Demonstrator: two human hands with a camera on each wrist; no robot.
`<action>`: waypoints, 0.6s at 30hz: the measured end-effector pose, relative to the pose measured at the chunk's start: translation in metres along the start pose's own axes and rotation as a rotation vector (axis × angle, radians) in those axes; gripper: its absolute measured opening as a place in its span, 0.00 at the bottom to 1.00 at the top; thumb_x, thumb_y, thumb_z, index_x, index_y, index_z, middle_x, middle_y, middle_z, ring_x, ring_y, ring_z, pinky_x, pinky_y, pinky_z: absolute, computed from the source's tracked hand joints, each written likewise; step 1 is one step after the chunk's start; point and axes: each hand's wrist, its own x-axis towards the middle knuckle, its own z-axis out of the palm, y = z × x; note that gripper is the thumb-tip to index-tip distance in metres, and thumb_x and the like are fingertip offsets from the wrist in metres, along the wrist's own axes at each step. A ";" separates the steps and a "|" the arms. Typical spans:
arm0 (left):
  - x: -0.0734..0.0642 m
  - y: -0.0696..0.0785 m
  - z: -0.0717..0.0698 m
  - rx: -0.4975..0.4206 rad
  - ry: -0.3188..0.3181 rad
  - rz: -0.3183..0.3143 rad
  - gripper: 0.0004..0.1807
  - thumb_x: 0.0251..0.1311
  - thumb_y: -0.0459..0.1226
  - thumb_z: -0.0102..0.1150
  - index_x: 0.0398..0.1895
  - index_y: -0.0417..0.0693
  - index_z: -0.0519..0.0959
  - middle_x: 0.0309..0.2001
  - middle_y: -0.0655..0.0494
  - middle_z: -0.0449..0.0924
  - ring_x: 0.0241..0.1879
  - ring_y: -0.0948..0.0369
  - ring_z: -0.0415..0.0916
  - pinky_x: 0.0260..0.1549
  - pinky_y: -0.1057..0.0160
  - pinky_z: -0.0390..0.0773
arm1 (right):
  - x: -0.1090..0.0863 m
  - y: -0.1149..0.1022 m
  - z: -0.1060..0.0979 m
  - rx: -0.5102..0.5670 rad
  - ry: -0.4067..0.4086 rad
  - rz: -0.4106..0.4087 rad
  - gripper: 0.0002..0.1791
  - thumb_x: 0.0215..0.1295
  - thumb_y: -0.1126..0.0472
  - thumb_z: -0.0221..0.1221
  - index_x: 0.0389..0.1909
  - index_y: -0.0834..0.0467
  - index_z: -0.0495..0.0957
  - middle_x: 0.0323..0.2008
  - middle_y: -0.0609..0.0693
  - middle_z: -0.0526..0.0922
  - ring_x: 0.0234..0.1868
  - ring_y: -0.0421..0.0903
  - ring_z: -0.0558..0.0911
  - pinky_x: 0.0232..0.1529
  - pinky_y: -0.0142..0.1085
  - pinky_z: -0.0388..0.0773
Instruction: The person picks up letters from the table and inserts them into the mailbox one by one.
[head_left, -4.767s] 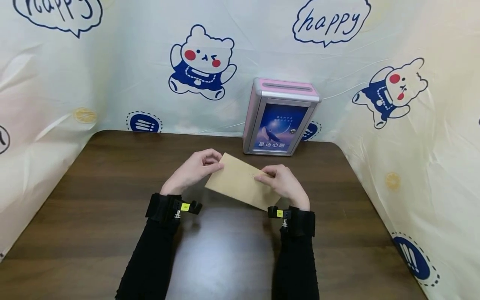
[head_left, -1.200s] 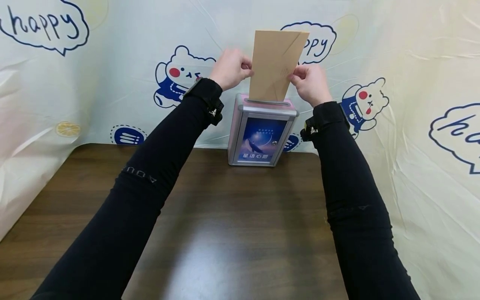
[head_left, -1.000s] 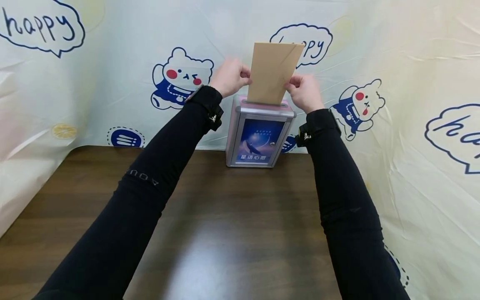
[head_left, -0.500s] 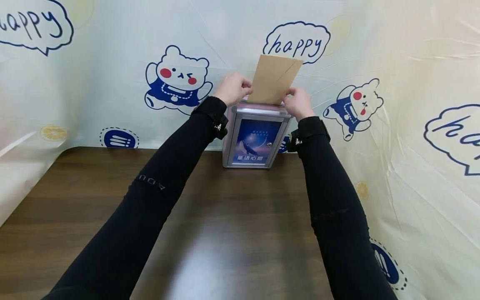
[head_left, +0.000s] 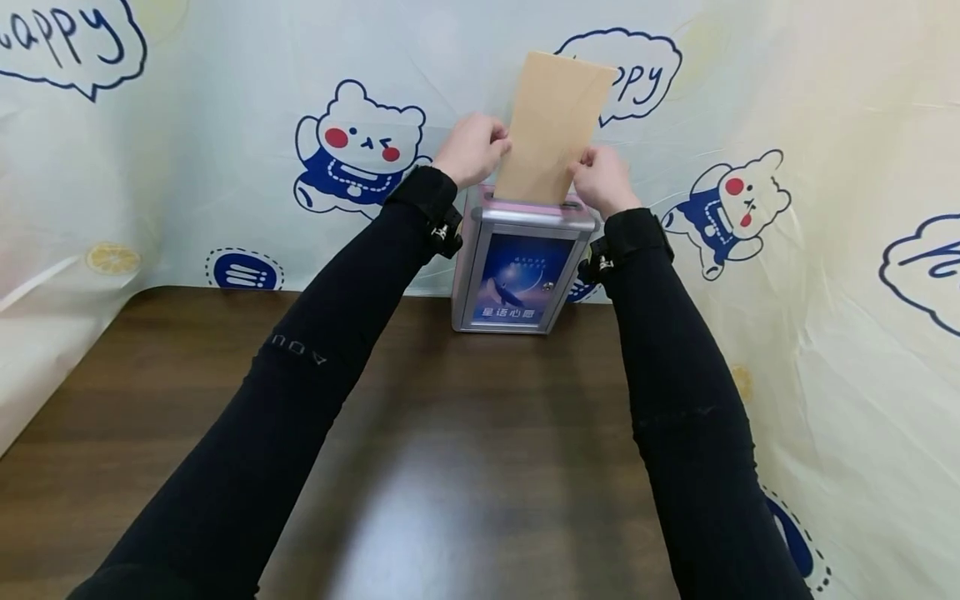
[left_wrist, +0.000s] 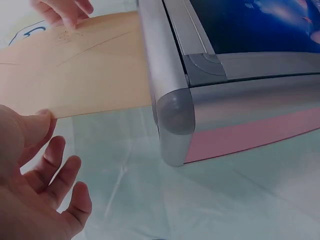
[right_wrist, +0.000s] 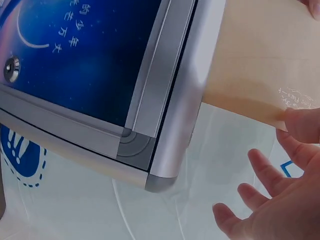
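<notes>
A tan paper envelope [head_left: 555, 125] stands upright over the top of a silver-and-pink box [head_left: 465, 267] with a blue front panel, its lower edge at the slot [head_left: 572, 205]. My left hand [head_left: 471, 152] pinches the envelope's left edge between thumb and forefinger; the other fingers are loosely bent in the left wrist view. On the opposite edge, my right hand [head_left: 604, 180] pinches with thumb and forefinger, the remaining fingers spread in the right wrist view. Both wrist views show the envelope [left_wrist: 100, 65] running down behind the box's front rim [right_wrist: 200, 50], which hides its lower end.
The box stands at the far edge of a brown wooden table [head_left: 450, 467], against a pale printed curtain [head_left: 247, 150]. A small keyhole lock [right_wrist: 11, 69] is on the box's front door. Black sleeves [head_left: 315, 358] with wrist-worn cameras cover both arms.
The envelope came from over the table to the box, held by both hands. It sank toward the slot until half a second ago; since then both hands have raised it, so more shows.
</notes>
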 end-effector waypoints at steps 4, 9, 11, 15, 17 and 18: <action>-0.004 -0.007 0.010 0.043 -0.018 -0.001 0.15 0.66 0.43 0.44 0.26 0.43 0.70 0.26 0.54 0.64 0.30 0.59 0.63 0.30 0.67 0.60 | -0.002 0.006 0.006 -0.094 -0.028 -0.030 0.15 0.67 0.56 0.44 0.39 0.62 0.74 0.43 0.52 0.75 0.52 0.50 0.64 0.59 0.40 0.53; -0.011 -0.018 0.023 0.084 -0.045 -0.016 0.10 0.62 0.42 0.51 0.33 0.47 0.79 0.34 0.56 0.76 0.35 0.61 0.68 0.34 0.66 0.66 | -0.009 0.015 0.020 -0.124 -0.057 -0.036 0.14 0.66 0.56 0.47 0.37 0.61 0.76 0.41 0.53 0.75 0.52 0.53 0.63 0.63 0.45 0.46; -0.011 -0.019 0.024 0.103 -0.048 -0.011 0.10 0.62 0.42 0.51 0.38 0.48 0.80 0.41 0.55 0.77 0.40 0.61 0.69 0.41 0.65 0.67 | -0.011 0.016 0.022 -0.107 -0.050 -0.021 0.15 0.65 0.54 0.48 0.41 0.60 0.76 0.45 0.54 0.75 0.55 0.54 0.61 0.63 0.45 0.46; -0.011 -0.018 0.021 0.096 -0.061 -0.034 0.15 0.62 0.44 0.50 0.48 0.49 0.76 0.50 0.52 0.74 0.47 0.60 0.67 0.48 0.63 0.66 | -0.013 0.016 0.021 -0.049 -0.040 0.033 0.22 0.64 0.50 0.48 0.57 0.54 0.69 0.60 0.52 0.66 0.61 0.53 0.52 0.60 0.45 0.54; -0.011 -0.016 0.019 0.088 -0.063 -0.048 0.18 0.63 0.45 0.50 0.53 0.49 0.74 0.51 0.52 0.73 0.48 0.60 0.66 0.48 0.64 0.66 | -0.013 0.016 0.020 -0.028 -0.040 0.037 0.26 0.63 0.50 0.48 0.62 0.52 0.63 0.64 0.51 0.61 0.62 0.52 0.51 0.58 0.44 0.57; -0.012 -0.016 0.019 0.079 -0.061 -0.051 0.20 0.63 0.46 0.50 0.55 0.50 0.72 0.52 0.52 0.72 0.49 0.60 0.66 0.48 0.64 0.66 | -0.014 0.016 0.019 -0.020 -0.042 0.033 0.27 0.63 0.50 0.47 0.64 0.52 0.61 0.65 0.51 0.60 0.62 0.52 0.51 0.58 0.44 0.57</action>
